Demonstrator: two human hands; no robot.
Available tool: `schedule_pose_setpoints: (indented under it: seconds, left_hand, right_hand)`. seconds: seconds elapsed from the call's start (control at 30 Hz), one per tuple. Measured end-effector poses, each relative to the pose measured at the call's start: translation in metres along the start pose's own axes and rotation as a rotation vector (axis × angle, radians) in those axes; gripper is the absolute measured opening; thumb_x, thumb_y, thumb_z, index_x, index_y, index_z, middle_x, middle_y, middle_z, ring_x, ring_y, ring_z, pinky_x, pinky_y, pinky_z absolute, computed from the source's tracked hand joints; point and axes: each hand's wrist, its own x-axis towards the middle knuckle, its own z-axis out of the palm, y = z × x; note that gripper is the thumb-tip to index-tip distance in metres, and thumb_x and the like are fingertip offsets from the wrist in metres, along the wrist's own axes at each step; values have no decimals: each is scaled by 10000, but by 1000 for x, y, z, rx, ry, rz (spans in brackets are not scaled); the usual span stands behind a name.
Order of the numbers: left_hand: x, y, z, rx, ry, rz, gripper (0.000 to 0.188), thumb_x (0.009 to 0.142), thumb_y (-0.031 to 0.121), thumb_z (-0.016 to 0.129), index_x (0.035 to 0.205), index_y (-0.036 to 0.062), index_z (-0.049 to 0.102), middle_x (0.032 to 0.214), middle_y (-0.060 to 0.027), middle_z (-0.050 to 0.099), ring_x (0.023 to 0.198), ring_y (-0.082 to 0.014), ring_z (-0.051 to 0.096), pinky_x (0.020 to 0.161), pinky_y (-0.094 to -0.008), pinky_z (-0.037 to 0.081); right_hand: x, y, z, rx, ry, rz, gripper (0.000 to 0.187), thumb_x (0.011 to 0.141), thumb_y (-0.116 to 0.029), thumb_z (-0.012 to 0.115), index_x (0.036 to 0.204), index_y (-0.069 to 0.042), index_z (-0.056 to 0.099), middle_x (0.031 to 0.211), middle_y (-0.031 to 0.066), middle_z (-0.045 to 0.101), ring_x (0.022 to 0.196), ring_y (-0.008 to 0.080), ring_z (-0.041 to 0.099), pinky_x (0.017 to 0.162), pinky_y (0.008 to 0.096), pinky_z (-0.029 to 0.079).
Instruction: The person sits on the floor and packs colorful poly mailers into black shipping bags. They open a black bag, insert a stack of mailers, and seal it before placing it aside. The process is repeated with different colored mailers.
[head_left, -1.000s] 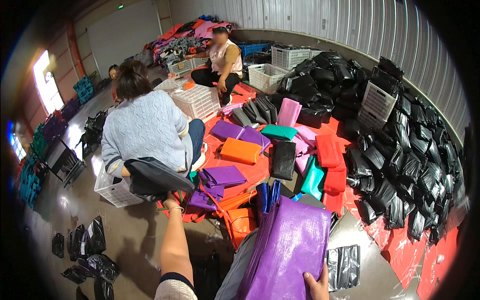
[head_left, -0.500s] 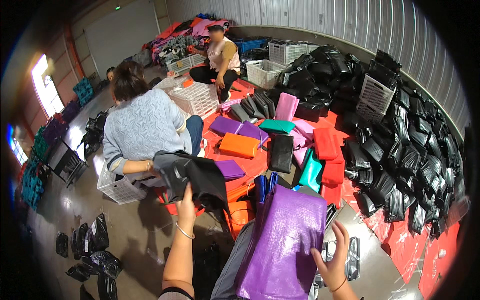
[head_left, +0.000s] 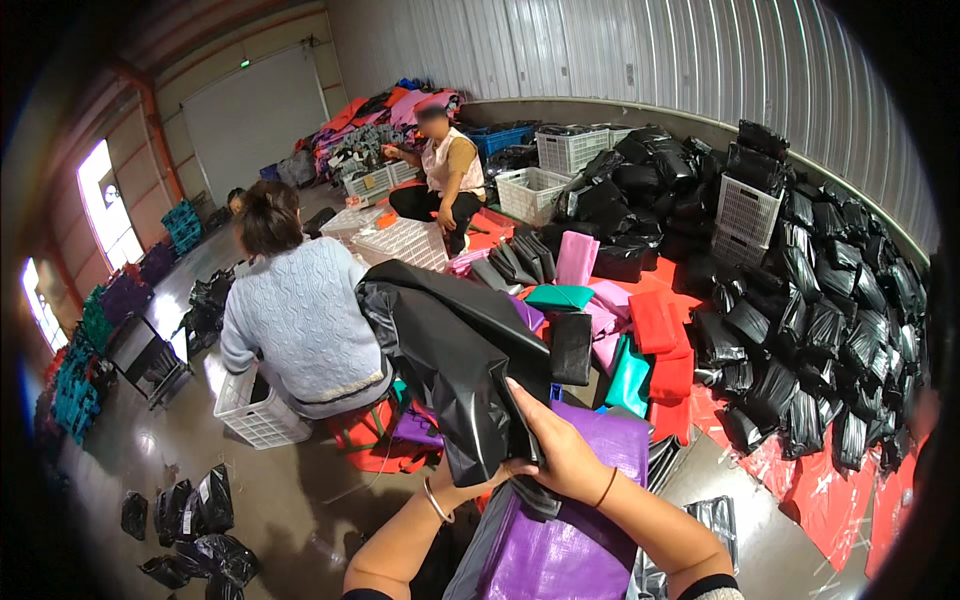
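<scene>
Sheeting of glossy black plastic point(head_left: 450, 345), creased and folded over, is held up just in front of the person, its near end between the two hands and its wide body slanting away to the far left. The hands are together: the left hand point(head_left: 482, 476) is closed on the near end from the left, partly hidden by the folds, while the right hand point(head_left: 562, 450) lies along the right edge with its fingers pointing away; whether it grips or merely presses cannot be told. A short dark flap hangs below both hands, over a shiny purple folded bundle of woven plastic point(head_left: 565, 555), which lies nearest, beneath the right forearm. Just beyond the sheeting to the right sit a flat black folded bundle point(head_left: 570, 348), a smooth teal folded bundle point(head_left: 627, 375) and a stack of red folded bundles point(head_left: 668, 365). To the left, a co-worker in a pale blue knitted sweater point(head_left: 305, 330) sits beside a white slatted plastic crate point(head_left: 268, 418). Farther right, wrapped black plastic parcels point(head_left: 835, 335) are heaped along the wall.
</scene>
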Motion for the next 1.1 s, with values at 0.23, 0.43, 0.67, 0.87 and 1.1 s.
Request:
schedule_pose_setpoints:
  seconds: [0.23, 0.43, 0.67, 0.87, 1.1]
  left_hand:
    - [-3, -7, -12, 160, -13, 49, 509, 788, 110, 766, 1233, 36, 531, 1174, -127, 601, 1093, -266, 593, 912, -388, 489]
    - [20, 4, -42, -310, 47, -288, 314, 851, 261, 729, 1047, 21, 678, 950, -125, 699, 875, -289, 669, 815, -338, 510]
    - [55, -7, -37, -608, 91, -366, 300, 910, 133, 654, 1162, -11, 578, 1081, -47, 636, 984, -134, 573, 893, -300, 458]
    - [81, -17, -40, -547, 9, -436, 323, 898, 167, 669, 1140, -27, 580, 1076, -56, 635, 968, -140, 574, 883, -289, 452]
    - [132, -43, -59, 149, 10, -174, 409, 782, 65, 700, 1146, 20, 520, 1090, -177, 647, 1059, -292, 620, 928, -360, 461]
  right_hand:
    - [-2, -4, -9, 192, -81, 95, 872, 782, 39, 682, 1514, -43, 216, 1485, 241, 360, 1357, 373, 394, 1085, 377, 359]
    - [3, 8, -15, 492, -94, 300, 567, 851, -72, 719, 1340, 28, 451, 1259, 132, 598, 1153, 177, 560, 1020, 328, 426]
    - [1, 16, -12, 921, 21, 487, 538, 1004, -282, 529, 1435, -1, 374, 1336, 64, 507, 1212, 146, 476, 1048, 307, 375]
    - [2, 34, -41, 600, 419, 674, 307, 995, -213, 532, 1202, 5, 590, 1036, -8, 622, 939, 73, 528, 844, 241, 437]
    - [-5, 57, -119, 387, 689, 553, 227, 970, -64, 512, 1140, 49, 611, 962, 5, 642, 888, 84, 566, 806, 243, 462]
